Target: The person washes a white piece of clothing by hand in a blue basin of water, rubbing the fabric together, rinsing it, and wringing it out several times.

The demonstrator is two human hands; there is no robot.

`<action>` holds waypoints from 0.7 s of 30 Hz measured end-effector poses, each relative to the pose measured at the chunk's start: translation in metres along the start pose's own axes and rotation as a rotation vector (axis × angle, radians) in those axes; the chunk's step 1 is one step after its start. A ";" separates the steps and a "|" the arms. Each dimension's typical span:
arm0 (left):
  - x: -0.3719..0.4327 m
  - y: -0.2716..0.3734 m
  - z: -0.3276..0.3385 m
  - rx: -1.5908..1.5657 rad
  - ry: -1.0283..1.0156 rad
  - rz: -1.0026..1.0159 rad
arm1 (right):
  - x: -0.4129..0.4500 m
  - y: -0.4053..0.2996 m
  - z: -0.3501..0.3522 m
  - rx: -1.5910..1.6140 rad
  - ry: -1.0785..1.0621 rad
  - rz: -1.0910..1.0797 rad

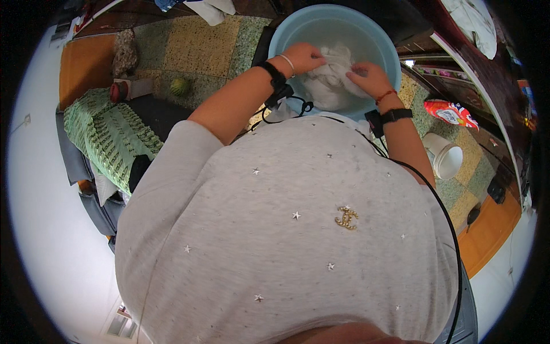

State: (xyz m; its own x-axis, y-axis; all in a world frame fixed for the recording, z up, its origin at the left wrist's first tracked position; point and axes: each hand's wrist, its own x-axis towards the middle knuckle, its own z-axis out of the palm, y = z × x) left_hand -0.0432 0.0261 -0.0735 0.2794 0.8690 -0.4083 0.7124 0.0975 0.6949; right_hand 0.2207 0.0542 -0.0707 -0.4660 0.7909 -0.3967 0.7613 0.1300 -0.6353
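Observation:
A light-blue plastic basin (391, 47) of cloudy water stands in front of me. In it lies a bunched, wet white cloth (328, 88), partly under the water. My left hand (306, 59) pinches the cloth's upper edge from the left, its fingertips turned inward. Opposite it, my right hand (371, 79) holds the cloth's right side between thumb and curled fingers. Both hands are over the basin, a short gap apart. Black straps with small devices and cables sit on both wrists.
A white plastic bucket (447, 159) lies tipped on the tiled floor at right, near a red printed packet (451, 114). At left are a green-striped melon (180, 87) and a couch with a green patterned cover (111, 133). A black cable (451, 223) runs down my right side.

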 end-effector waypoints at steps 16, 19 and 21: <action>-0.063 0.088 -0.070 -0.473 0.405 0.377 | -0.051 -0.095 -0.067 0.518 0.285 -0.305; -0.059 0.104 -0.069 0.017 0.539 0.737 | -0.071 -0.139 -0.087 0.547 0.447 -0.414; -0.058 0.118 -0.058 0.234 0.694 0.779 | -0.083 -0.169 -0.096 0.660 0.361 -0.484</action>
State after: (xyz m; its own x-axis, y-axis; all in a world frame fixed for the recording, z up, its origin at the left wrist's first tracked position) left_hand -0.0128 0.0155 0.0663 0.3356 0.7449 0.5766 0.6224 -0.6348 0.4579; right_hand 0.1739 0.0245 0.1329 -0.4138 0.8932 0.1760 0.0519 0.2162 -0.9750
